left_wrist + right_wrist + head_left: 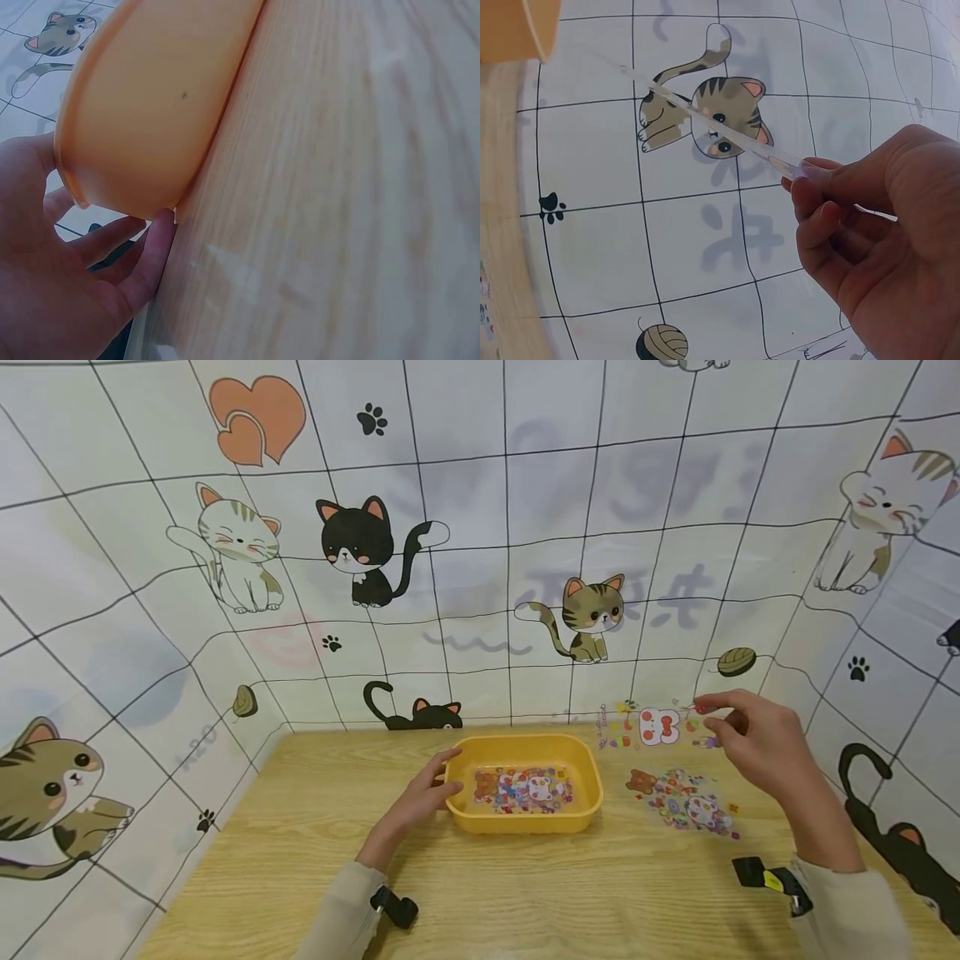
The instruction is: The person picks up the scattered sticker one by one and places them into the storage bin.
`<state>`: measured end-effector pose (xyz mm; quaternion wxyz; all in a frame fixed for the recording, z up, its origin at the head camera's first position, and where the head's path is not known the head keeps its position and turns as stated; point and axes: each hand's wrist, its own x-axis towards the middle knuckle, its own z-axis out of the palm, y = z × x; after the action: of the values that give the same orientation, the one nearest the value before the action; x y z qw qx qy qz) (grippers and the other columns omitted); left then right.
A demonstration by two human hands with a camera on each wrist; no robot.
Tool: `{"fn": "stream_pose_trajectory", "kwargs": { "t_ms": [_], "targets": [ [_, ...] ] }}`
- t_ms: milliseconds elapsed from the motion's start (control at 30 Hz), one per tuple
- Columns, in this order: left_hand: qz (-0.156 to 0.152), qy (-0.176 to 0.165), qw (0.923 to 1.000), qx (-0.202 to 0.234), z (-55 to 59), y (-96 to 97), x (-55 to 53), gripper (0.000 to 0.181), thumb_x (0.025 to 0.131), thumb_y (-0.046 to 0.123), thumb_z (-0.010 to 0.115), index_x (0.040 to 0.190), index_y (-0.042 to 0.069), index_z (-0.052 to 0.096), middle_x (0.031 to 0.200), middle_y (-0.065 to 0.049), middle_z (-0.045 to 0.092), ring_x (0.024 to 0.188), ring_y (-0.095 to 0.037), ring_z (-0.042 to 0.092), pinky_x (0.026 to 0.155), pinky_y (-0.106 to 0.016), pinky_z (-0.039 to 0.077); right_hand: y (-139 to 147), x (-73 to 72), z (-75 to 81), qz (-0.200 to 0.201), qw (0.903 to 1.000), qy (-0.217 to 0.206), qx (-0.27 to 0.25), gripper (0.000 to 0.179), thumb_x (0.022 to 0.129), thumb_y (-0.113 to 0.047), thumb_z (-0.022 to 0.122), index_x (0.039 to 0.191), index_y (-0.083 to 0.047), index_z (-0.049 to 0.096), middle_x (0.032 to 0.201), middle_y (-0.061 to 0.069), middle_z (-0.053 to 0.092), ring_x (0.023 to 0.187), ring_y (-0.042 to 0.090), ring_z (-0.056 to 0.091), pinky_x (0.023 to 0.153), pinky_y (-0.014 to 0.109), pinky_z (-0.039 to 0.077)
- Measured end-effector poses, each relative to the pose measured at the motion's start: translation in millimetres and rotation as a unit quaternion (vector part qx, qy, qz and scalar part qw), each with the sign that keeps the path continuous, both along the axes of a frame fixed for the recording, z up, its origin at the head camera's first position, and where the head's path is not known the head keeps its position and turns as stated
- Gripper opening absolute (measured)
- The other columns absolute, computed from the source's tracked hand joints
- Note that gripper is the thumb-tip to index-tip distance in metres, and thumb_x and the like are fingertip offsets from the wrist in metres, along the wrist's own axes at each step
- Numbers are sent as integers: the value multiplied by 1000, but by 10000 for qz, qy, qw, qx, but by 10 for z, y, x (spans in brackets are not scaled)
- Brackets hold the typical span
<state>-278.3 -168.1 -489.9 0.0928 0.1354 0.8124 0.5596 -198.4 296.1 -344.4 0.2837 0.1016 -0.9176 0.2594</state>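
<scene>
My left hand [420, 793] grips the left end of a yellow plastic basin [525, 824], fingertips at its rim and wall. From the left wrist view, the fingers [159, 238] reach low along the basin's outer wall. Inside the basin lies a clear sheet of colourful stickers [517, 789]. My right hand [757, 739] pinches the right edge of a clear sticker sheet [658, 727] printed with a white bunny, held up above the table. The right wrist view shows that sheet [742, 142] nearly edge-on, between thumb and index finger.
A group of colourful stickers with a brown bear [686, 802] lies on the wooden table [585, 893], right of the basin. Behind and at both sides hangs a white grid-patterned curtain [480, 543] with cartoon cats, meeting the table's far edge.
</scene>
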Motion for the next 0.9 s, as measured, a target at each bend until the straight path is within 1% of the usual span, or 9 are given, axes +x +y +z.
{"fn": "stream_pose_trajectory", "kwargs": {
  "t_ms": [233,367,433,567,633,767,900],
  "targets": [
    [39,-18,10000,6,-6,-6,-7,61,103,20,60,159,28,38,155,-22,46,128,-35,59,90,-42,62,-142,-30,161,166,9998,86,60,23,97,0,66,119,-3,72,70,5,59,54,6,42,46,26,32],
    [25,-18,10000,17,-1,-1,4,61,104,19,60,160,27,37,155,-23,45,129,-36,58,90,-43,62,-234,-46,230,334,9994,49,68,22,97,0,66,118,-4,72,71,5,60,54,6,44,46,26,33],
    [13,-18,10000,14,1,3,4,61,104,19,59,160,27,37,156,-23,45,129,-36,58,90,-43,62,-286,-63,259,431,9990,40,86,23,97,1,66,118,-4,73,76,6,64,55,6,48,47,26,35],
    [-15,1,10000,5,5,8,-6,61,104,19,60,160,27,37,157,-22,44,128,-35,59,90,-42,62,-406,-113,301,652,9977,37,155,24,95,3,66,117,-4,73,94,9,69,58,6,51,48,25,39],
    [-22,12,10000,8,3,8,-11,61,104,20,60,160,27,37,157,-22,45,128,-35,59,90,-42,62,-471,-138,315,798,9967,37,161,24,95,4,66,116,-4,74,99,11,71,59,5,51,48,24,40],
    [-5,-13,10000,5,4,6,-3,61,104,19,60,160,26,37,156,-23,45,128,-36,59,90,-43,62,-611,-198,322,1041,9943,-154,159,24,95,4,66,116,-4,74,102,11,73,60,7,52,49,23,42],
    [65,-16,10000,-16,5,5,11,61,103,19,60,159,27,38,155,-22,46,128,-36,59,90,-42,62,-755,-286,306,1279,9898,-587,210,25,97,4,63,119,-2,73,106,14,73,64,11,55,54,24,45]
  ]
}}
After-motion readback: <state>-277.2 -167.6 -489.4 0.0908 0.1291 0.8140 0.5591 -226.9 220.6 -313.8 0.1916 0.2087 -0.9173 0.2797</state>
